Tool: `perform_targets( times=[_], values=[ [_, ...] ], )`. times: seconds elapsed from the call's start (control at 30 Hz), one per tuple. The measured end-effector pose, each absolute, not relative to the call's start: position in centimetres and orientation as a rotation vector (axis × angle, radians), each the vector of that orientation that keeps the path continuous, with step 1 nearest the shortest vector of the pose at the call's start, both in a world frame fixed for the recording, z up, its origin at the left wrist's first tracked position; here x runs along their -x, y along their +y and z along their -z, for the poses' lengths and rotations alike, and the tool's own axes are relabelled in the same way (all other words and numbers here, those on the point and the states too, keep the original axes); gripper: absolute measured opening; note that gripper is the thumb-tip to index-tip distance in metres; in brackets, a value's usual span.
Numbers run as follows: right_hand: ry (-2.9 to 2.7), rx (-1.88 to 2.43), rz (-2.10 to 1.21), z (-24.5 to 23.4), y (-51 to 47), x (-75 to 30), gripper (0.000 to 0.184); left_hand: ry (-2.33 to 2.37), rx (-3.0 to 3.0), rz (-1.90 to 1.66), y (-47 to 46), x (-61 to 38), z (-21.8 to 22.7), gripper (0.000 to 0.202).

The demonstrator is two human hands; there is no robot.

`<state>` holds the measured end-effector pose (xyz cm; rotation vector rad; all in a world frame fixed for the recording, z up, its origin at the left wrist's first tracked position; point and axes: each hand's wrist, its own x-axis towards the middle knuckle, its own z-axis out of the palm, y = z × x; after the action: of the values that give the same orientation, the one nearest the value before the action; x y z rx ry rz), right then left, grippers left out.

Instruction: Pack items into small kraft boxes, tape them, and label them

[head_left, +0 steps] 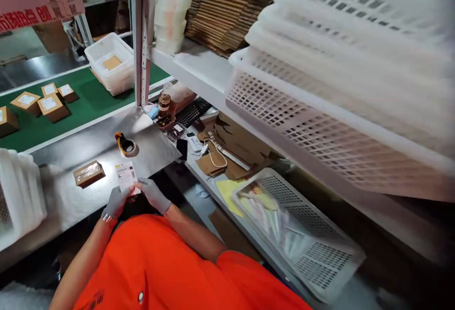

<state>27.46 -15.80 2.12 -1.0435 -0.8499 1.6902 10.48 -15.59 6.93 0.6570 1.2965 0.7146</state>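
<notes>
Both of my hands wear grey gloves with bare fingertips and meet at the lower edge of a white printed shipping label (125,175). My left hand (119,200) pinches its lower left part, and my right hand (152,193) grips its lower right corner. The label is held up just over the near edge of the metal table (67,210). Beyond it to the left lies a small brown cardboard box (89,174) with clear tape across its top. A tape dispenser (125,144) with an orange and black handle rests farther back.
Labelled boxes (53,107) and white baskets (111,59) stand on a green conveyor belt (83,99). More stacked baskets (19,196) are at left. A shelf at right bears tape rolls (173,18), flattened cartons (227,6) and stacked baskets (320,82). Below is another basket (302,234).
</notes>
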Motion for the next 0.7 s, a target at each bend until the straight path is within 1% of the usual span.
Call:
perform_targets(
  times=[0.07, 0.2, 0.33, 0.4, 0.53, 0.7],
  values=[
    [-0.762, 1.030, -1.713, -2.4, -17.4, -29.1, 0.047, 1.304, -0.587, -0.794, -16.1, -12.5, -7.2, 0.041],
    [-0.648, 1.056, -1.690, -2.6, -20.1, -32.0, 0.046, 1.321, -0.493, -0.863, -17.0, -15.9, -7.2, 0.038],
    [-0.582, 1.078, -1.700, -2.4, -21.9, -34.2, 0.046, 1.322, -0.431, -0.895, -18.0, -18.0, -6.5, 0.030],
    [-0.578, 1.083, -1.699, -2.4, -22.6, -34.8, 0.045, 1.312, -0.435, -0.894, -18.5, -18.8, -6.3, 0.032],
    [-0.608, 1.081, -1.684, -2.6, -23.3, -35.7, 0.041, 1.305, -0.468, -0.882, -19.1, -19.8, -6.1, 0.042],
    [-0.584, 1.092, -1.677, -2.6, -23.6, -36.3, 0.036, 1.309, -0.490, -0.881, -19.6, -20.5, -6.1, 0.043]
  ],
)
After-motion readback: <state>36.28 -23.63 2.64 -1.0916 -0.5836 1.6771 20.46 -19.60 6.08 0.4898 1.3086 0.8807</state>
